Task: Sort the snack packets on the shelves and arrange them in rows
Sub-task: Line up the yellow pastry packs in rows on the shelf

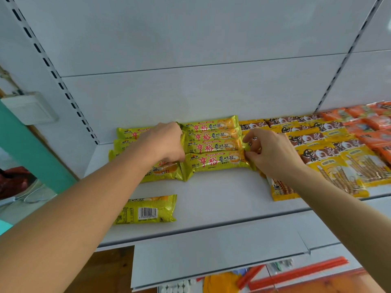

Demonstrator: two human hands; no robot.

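white shelf (pixel 222 197), front half lying bare | left hand (pixel 167 142) and right hand (pixel 273 151) pinching opposite ends of the green packet row (pixel 213 146) | loose packet (pixel 148 209) sitting near the front edge

A white wall switch box (pixel 29 107) is mounted well left of the grip, on a teal wall strip (pixel 31 144). Slotted shelf uprights (pixel 56 76) rise behind and to either side. Below the grip, under the shelf lip, lie red-orange sticks (pixel 296 273) and brown wooden flooring (pixel 105 269).
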